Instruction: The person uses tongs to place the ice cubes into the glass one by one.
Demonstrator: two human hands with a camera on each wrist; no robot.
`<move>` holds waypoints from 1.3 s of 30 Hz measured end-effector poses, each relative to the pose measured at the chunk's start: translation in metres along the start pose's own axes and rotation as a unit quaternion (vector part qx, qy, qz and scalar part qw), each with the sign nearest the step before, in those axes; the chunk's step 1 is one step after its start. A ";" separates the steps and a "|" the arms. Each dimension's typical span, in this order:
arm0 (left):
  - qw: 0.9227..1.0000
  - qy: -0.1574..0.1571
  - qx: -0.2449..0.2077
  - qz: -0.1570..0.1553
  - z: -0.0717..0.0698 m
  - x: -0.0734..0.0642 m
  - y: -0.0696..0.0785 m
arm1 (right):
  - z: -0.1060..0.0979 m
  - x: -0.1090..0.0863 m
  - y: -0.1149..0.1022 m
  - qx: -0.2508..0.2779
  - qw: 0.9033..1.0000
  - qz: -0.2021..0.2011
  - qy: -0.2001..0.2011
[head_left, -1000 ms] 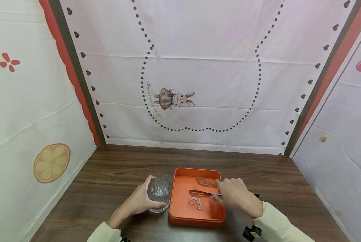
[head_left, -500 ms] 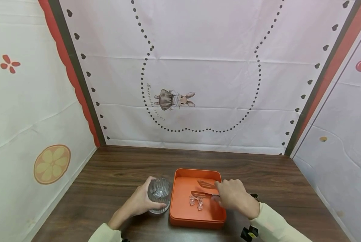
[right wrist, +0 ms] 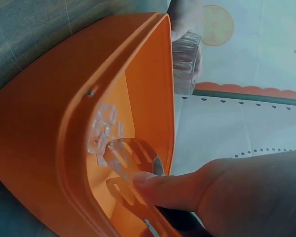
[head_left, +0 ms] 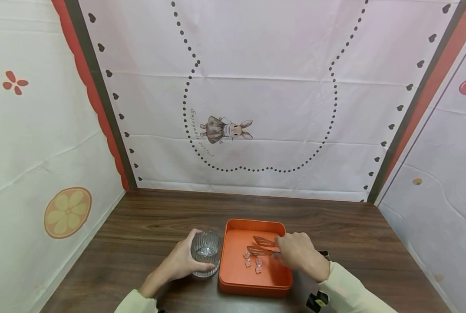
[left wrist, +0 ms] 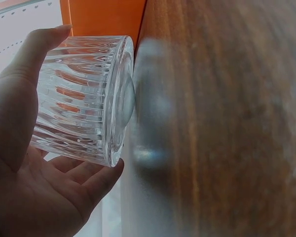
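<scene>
In the head view my left hand (head_left: pixel 182 260) grips a ribbed clear glass (head_left: pixel 206 252) that stands upright on the table, right at the box's left side. The left wrist view shows thumb and fingers on opposite sides of the glass (left wrist: pixel 79 98), low near its base. My right hand (head_left: pixel 298 252) holds slotted tongs (head_left: pixel 259 251), with thumb and fingers around the handle. Their two tips are spread apart inside a square orange box (head_left: pixel 233 276). Several small clear cubes (head_left: pixel 258 262) lie on the box floor; in the right wrist view the tongs (right wrist: pixel 130 153) partly overlap the cubes (right wrist: pixel 103 123).
A dark wood table (head_left: pixel 158 217) carries the box and glass. Patterned white cloth walls (head_left: pixel 279 117) stand behind and on both sides. The orange box wall (head_left: pixel 256 224) rises around the cubes and tong tips.
My right hand has shifted slightly left with the tongs. The cubes have moved a little and now lie more spread apart. My left hand and the glass stay in place.
</scene>
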State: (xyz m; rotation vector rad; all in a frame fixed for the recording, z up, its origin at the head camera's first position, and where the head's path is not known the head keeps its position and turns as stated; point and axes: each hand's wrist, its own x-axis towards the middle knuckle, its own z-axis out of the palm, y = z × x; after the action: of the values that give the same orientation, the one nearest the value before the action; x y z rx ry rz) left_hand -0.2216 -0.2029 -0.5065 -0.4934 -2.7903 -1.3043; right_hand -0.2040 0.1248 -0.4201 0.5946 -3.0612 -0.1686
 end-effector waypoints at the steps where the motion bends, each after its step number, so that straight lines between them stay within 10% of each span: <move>1: 1.000 0.000 0.000 -0.001 0.000 0.000 0.000 | 0.000 0.000 0.000 0.000 1.000 0.000 -0.001; 39: 1.000 -0.012 -0.002 -0.008 -0.002 0.000 0.002 | 0.006 0.001 0.002 0.049 0.999 -0.005 0.008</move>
State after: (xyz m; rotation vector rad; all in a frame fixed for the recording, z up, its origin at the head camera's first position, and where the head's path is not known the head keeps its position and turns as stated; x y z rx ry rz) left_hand -0.2214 -0.2028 -0.5040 -0.4913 -2.8161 -1.3166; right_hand -0.2063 0.1273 -0.4262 0.6121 -3.0650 -0.0148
